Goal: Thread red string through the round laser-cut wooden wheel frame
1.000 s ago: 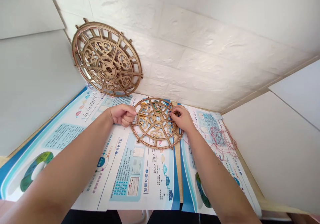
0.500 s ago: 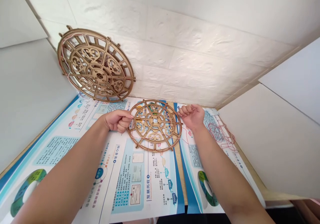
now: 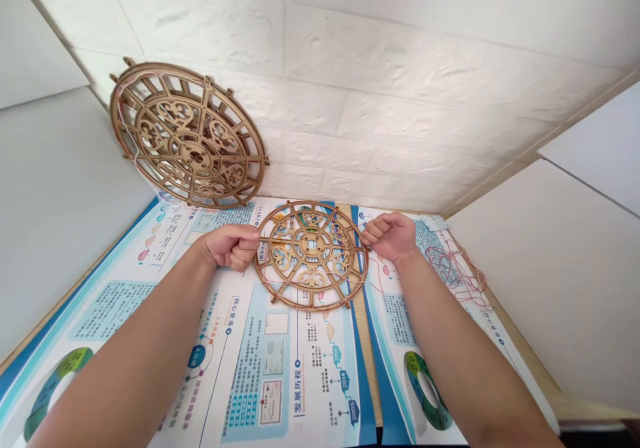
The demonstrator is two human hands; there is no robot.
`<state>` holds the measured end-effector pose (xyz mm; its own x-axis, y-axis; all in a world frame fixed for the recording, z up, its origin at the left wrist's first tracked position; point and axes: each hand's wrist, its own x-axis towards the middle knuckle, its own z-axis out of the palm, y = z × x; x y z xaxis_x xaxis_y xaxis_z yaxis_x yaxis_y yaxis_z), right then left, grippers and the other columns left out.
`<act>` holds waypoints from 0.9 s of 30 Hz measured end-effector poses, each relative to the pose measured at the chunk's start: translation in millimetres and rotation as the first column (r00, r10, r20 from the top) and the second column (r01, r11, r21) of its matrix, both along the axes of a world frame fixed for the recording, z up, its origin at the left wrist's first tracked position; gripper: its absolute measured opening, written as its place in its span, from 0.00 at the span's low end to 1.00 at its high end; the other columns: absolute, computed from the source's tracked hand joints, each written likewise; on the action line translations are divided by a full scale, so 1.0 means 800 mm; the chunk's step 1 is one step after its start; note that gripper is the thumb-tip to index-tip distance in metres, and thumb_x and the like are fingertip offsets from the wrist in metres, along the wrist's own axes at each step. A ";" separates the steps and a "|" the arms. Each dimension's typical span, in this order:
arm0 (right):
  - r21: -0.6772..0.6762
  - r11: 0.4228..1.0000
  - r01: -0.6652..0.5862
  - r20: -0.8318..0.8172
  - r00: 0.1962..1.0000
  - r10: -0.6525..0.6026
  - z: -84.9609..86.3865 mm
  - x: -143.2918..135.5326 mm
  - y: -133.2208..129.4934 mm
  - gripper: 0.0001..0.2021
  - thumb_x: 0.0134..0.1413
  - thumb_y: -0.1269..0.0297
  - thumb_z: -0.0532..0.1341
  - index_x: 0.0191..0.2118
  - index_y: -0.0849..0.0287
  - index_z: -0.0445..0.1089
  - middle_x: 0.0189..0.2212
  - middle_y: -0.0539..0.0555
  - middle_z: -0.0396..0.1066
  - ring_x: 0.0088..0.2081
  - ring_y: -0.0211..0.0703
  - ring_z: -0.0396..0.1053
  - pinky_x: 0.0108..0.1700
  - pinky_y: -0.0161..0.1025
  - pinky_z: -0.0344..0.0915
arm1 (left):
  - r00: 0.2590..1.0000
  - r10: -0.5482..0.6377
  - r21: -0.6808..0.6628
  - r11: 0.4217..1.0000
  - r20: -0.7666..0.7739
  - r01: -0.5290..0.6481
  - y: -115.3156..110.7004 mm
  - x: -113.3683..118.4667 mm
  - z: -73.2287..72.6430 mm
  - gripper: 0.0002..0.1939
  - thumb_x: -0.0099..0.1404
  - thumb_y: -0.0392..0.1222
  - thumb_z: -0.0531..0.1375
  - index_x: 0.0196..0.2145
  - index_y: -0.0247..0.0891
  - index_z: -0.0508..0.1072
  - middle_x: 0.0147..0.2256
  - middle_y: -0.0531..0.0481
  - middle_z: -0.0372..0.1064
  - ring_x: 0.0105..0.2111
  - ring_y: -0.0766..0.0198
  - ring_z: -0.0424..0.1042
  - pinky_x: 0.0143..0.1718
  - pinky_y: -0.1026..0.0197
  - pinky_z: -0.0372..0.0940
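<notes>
1. One openwork wheel (image 3: 313, 255) rests on printed posters (image 3: 255, 368), probably for stable support.
2. Left hand (image 3: 233, 247) pinches its rim, seemingly to anchor it.
3. Right hand (image 3: 393, 236) is closed at opposite rim; its grip is hidden.

Beyond the left hand (image 3: 234, 247), and a little to its left, we see a stack of larger brown openwork wheels (image 3: 197, 157) tilted near a white brick-patterned wall (image 3: 410, 95), which runs behind both hands. Plain pale panels flank the scene: one (image 3: 45, 188) left of the left hand, another (image 3: 565, 261) right of the right hand (image 3: 391, 236). Beneath, we find printed sheets (image 3: 250, 301) parted by a strip of bare wood (image 3: 367, 341), just left of the right hand. Nearer us than that hand, a green-and-blue ring graphic (image 3: 414, 371) shows; between the hands and us, "2014" (image 3: 345, 379) and "2005" (image 3: 355, 411) are legible.
</notes>
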<state>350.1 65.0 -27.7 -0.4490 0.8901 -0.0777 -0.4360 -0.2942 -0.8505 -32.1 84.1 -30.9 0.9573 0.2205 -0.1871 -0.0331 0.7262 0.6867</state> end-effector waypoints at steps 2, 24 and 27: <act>0.021 0.999 -0.044 -0.002 0.999 0.044 -0.001 0.002 0.001 0.26 0.46 0.61 0.60 0.16 0.55 0.37 0.15 0.46 0.33 0.18 0.38 0.34 0.24 0.41 0.44 | 0.999 -0.023 -0.003 1.000 -0.022 0.023 0.001 0.003 0.000 0.33 0.65 0.49 0.64 0.17 0.40 0.43 0.14 0.62 0.30 0.12 0.77 0.27 0.12 0.69 0.27; -0.055 0.996 -0.066 -0.074 0.995 0.061 -0.010 0.015 0.007 0.28 0.48 0.63 0.61 0.17 0.54 0.36 0.14 0.45 0.36 0.18 0.36 0.37 0.22 0.39 0.48 | 0.957 -0.004 0.273 0.959 0.290 -0.079 -0.032 0.014 0.086 0.29 0.66 0.48 0.58 0.17 0.41 0.45 0.11 0.61 0.31 0.11 0.74 0.32 0.14 0.66 0.34; -0.059 0.995 -0.079 -0.105 0.992 0.073 -0.008 0.015 0.005 0.27 0.49 0.64 0.61 0.16 0.54 0.38 0.14 0.45 0.37 0.18 0.36 0.38 0.22 0.39 0.48 | 0.964 0.265 0.615 0.755 0.032 -0.228 -0.091 0.058 0.176 0.20 0.61 0.42 0.64 0.17 0.38 0.59 0.15 0.57 0.46 0.16 0.71 0.45 0.18 0.65 0.45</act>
<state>362.4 69.4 -34.1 -0.5237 0.8479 -0.0828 -0.4945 -0.3817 -0.7808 14.5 11.5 109.8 0.8465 0.5321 0.0191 -0.1025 0.1277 0.9865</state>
